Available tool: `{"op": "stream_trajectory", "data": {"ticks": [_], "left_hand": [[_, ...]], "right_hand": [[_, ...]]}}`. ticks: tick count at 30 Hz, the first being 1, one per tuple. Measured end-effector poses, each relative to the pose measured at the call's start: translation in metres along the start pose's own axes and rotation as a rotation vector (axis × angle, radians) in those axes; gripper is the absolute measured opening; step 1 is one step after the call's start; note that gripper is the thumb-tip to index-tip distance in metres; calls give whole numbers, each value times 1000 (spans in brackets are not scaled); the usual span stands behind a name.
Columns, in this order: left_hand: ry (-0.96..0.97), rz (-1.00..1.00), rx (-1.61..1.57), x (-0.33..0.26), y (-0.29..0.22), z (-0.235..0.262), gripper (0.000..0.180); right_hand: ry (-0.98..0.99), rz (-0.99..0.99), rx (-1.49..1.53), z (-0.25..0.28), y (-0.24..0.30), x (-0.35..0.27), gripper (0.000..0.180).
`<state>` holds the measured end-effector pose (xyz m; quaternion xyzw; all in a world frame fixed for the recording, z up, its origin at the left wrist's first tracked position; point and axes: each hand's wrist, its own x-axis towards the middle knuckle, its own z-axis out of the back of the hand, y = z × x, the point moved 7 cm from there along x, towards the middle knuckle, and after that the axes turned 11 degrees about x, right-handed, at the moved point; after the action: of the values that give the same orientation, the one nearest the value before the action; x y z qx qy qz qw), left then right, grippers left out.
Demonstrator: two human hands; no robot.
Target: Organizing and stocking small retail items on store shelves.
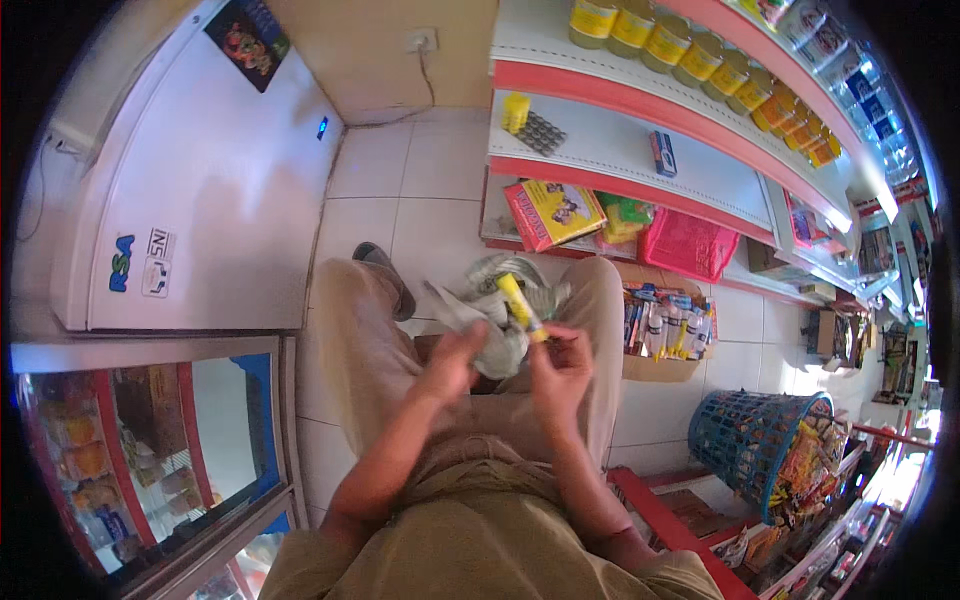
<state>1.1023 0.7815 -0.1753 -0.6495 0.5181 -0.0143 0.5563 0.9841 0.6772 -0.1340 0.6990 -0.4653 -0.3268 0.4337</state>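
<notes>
**Yellow tube held over crumpled plastic, above the lap**

The person sits on a low seat in a shop aisle, knees apart, both hands raised in front of the lap. The right hand pinches a slim yellow plastic tube with a dark lower end between thumb and fingertips; the tube tilts up and to the left, its lower end at the fingers. The left hand is closed on a crumpled bundle of clear, silvery plastic wrapping, which spreads out behind the tube and between the two hands. The hands are near each other but not touching (the wrapping fills the gap).

Just to the right of the right knee stands an open cardboard box packed with small tubes and pens. Further right, a blue plastic mesh basket full of snack packets leans on the white tiled floor. Ahead, the white shelf with red edging carries a yellow-and-red flat package and a row of yellow-lidded jars. A white chest freezer stands on the left.
</notes>
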Motion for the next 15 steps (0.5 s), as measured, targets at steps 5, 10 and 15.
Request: {"op": "stream_trajectory", "data": {"ticks": [5, 10, 15], "left_hand": [[-31, -526, 31, -1, -23, 1, 37], [144, -709, 222, -27, -68, -13, 49], [302, -975, 933, -43, -87, -31, 56]], "right_hand": [[227, 133, -352, -27, 8, -17, 13], [182, -410, -5, -5, -13, -23, 15], [313, -492, -71, -4, 5, -14, 15]]}}
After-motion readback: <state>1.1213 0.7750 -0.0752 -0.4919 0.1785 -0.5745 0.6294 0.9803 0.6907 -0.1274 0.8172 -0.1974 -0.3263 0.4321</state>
